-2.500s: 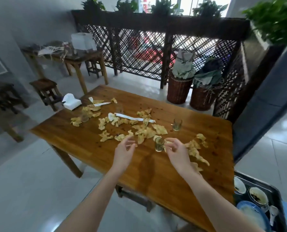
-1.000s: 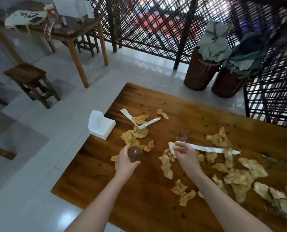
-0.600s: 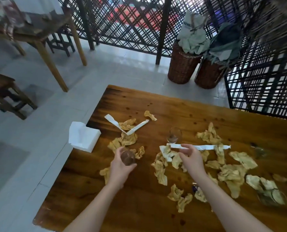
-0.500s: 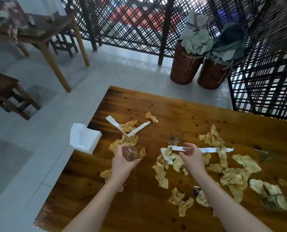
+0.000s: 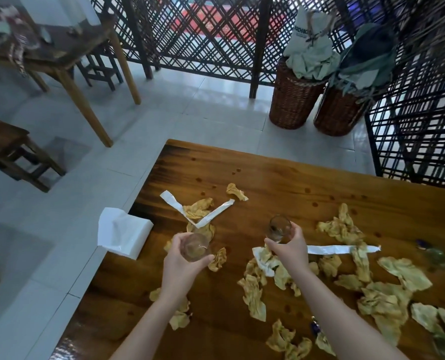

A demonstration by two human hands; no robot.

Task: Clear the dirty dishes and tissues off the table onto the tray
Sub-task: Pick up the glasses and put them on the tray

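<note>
- Head view: both forearms reach forward over the wooden table (image 5: 281, 178), with the palms turned in toward each other.
- The left hand (image 5: 181, 261) is raised a little above the tabletop. Its fingers and thumb are curled round a small clear glass (image 5: 195, 247), whose mouth tips toward the camera.
- The right hand (image 5: 290, 249) wraps its thumb and fingers round a second glass (image 5: 279, 230), which stands upright. I cannot tell whether this one has left the wood.
- Crumpled yellowish tissues (image 5: 252, 294) lie scattered across the table, under and around both wrists.
- A long white paper strip (image 5: 341, 249) runs rightward from beneath the right hand.
- A white napkin pack (image 5: 124, 232) overhangs the table's left edge.
- Half a second ago the right hand was at the end of the paper strip, and the second glass stood free just beyond its fingertips. Now that hand grips it.
- The left hand held its glass then too, at much the same spot.
</note>
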